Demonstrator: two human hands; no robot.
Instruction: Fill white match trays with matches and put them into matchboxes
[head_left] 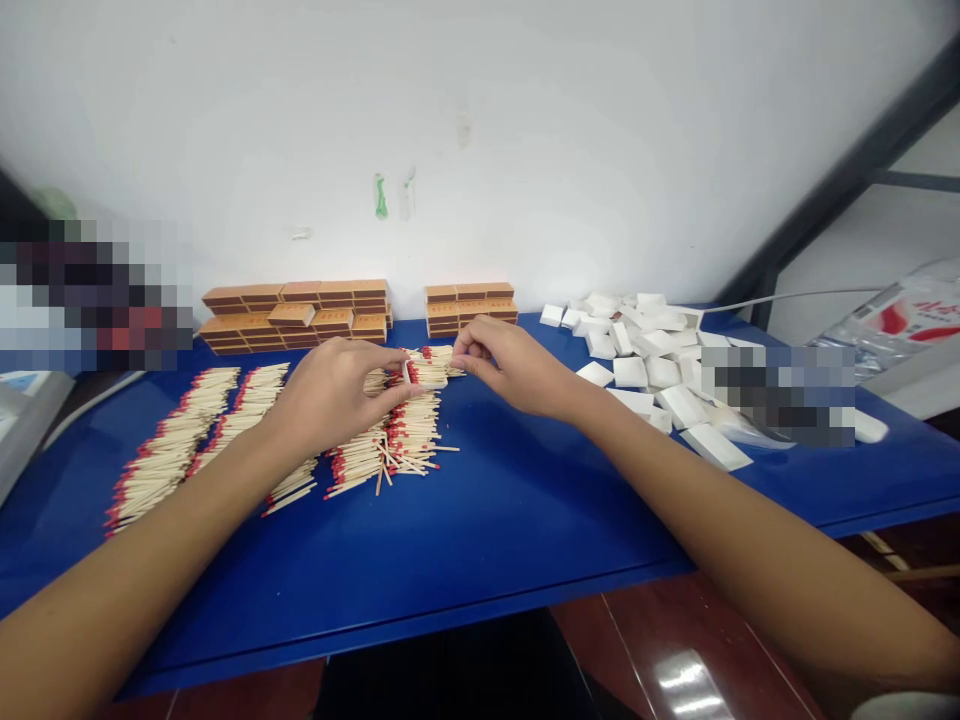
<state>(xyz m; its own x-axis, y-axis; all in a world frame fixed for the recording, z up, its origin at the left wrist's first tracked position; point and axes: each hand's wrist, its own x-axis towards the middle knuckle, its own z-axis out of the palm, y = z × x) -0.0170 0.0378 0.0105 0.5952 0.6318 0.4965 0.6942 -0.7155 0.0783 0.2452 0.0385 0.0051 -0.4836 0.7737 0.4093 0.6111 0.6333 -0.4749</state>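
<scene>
My left hand [334,390] is closed, thumb and fingers pinching the sides of a small white matchbox tray [429,386] above the matchstick rows. Red match heads show inside the tray's left end. My right hand [514,365] is closed in a pinch at the tray's right side, its fingertips on the plain ends of some matchsticks [439,356]. Below both hands, loose red-tipped matchsticks [412,440] lie in a row, a few of them askew at the near end. Further rows of matchsticks [176,430] are on the left, partly hidden by my left forearm.
Brown matchboxes [300,325] are stacked against the white wall, with a smaller stack [471,310] to their right. A heap of white trays [645,345] covers the table's right side. Plastic packaging [911,320] sits at far right. The blue table's front edge [450,618] is nearest me.
</scene>
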